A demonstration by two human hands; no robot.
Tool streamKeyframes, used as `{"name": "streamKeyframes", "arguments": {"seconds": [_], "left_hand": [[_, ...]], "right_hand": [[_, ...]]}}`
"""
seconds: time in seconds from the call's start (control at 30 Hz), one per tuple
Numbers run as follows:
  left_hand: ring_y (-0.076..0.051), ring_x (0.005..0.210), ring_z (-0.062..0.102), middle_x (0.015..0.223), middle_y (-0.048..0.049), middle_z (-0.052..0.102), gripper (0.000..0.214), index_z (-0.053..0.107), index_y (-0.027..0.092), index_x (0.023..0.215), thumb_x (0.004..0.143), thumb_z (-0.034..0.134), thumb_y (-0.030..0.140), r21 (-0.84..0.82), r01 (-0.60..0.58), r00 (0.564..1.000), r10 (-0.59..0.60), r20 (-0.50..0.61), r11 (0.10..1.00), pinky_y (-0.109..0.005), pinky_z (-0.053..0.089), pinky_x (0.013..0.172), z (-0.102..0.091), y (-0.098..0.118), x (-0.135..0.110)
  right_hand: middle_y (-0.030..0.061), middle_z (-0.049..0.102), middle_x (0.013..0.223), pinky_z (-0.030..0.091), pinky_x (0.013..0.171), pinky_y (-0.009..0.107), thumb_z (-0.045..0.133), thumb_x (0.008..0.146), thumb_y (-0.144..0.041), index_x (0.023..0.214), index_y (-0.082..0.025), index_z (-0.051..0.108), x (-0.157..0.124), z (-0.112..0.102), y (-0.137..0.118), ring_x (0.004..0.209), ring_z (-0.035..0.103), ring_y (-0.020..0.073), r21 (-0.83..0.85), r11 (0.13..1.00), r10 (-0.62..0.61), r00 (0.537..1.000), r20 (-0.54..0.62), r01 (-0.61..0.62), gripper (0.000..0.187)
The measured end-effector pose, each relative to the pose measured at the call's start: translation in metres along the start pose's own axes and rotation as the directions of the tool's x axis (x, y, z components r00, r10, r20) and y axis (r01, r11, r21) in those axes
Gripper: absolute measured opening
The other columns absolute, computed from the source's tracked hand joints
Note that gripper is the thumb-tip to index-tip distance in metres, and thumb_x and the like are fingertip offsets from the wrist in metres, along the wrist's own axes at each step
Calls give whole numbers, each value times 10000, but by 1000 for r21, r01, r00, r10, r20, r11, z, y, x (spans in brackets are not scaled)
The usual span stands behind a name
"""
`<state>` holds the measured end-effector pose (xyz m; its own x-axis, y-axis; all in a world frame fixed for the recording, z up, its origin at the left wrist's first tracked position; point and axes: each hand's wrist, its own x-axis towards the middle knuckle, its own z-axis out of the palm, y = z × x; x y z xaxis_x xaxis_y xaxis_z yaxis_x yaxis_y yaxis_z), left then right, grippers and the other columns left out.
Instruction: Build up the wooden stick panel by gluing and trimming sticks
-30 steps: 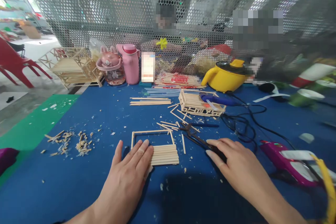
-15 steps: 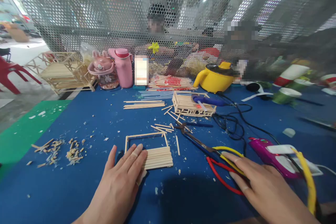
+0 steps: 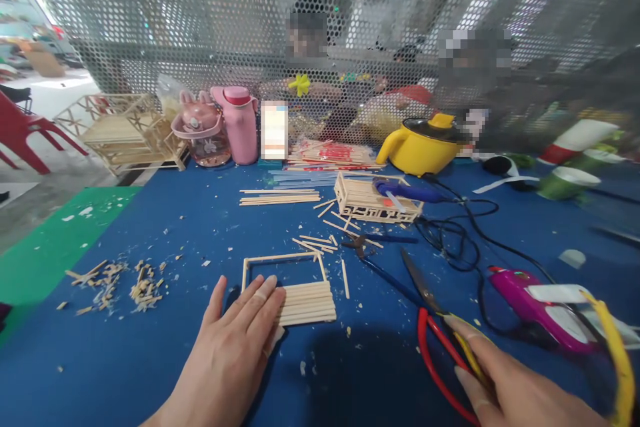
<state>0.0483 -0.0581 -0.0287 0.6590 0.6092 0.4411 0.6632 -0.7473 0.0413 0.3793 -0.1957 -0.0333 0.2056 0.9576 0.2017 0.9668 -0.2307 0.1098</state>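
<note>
My left hand [image 3: 235, 340] lies flat, fingers stretched, over the left part of a small wooden stick frame [image 3: 307, 303]. Slats fill the frame's near half; its far half is an open outline. At the lower right, my right hand [image 3: 510, 373] is closed on the handles of scissors [image 3: 434, 303] with red and yellow grips. The scissor blades point away from me. Beside them lie pliers [image 3: 380, 267] with blue handles. One short stick [image 3: 345, 279] rests between the frame and the pliers.
Farther back, a blue glue gun [image 3: 407, 190] rests on a small stick model [image 3: 370, 197], its black cord [image 3: 463, 243] looping right. A purple glue gun [image 3: 540, 307] lies right. Stick scraps [image 3: 145, 287] are at left. A yellow pot [image 3: 423, 147] and pink bottle [image 3: 240, 127] stand behind.
My right hand has moved right and toward me, drawing the scissors away from the pliers. My left hand stays on the frame. The view has shifted slightly.
</note>
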Motion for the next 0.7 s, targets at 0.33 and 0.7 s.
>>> {"name": "streamKeyframes", "arguments": {"seconds": [0.33, 0.7], "left_hand": [[-176, 1145, 600, 1229, -5, 654, 289, 587, 237, 1186, 968, 398, 257, -111, 84, 994, -92, -63, 990, -391, 49, 1174, -1, 3, 2], [-209, 1170, 583, 1258, -39, 634, 286, 580, 244, 1204, 958, 433, 252, -149, 126, 992, -129, -13, 981, -500, 222, 1135, 0, 5, 2]], "right_hand": [[123, 689, 1049, 572, 698, 430, 451, 862, -331, 1168, -204, 616, 57, -45, -50, 879, 677, 291, 56, 964, -239, 940, -243, 259, 370], [80, 692, 1092, 550, 842, 358, 555, 881, -329, 1298, -216, 520, 79, -30, -119, 998, 654, 217, 473, 784, -412, 907, -89, 402, 433]]}}
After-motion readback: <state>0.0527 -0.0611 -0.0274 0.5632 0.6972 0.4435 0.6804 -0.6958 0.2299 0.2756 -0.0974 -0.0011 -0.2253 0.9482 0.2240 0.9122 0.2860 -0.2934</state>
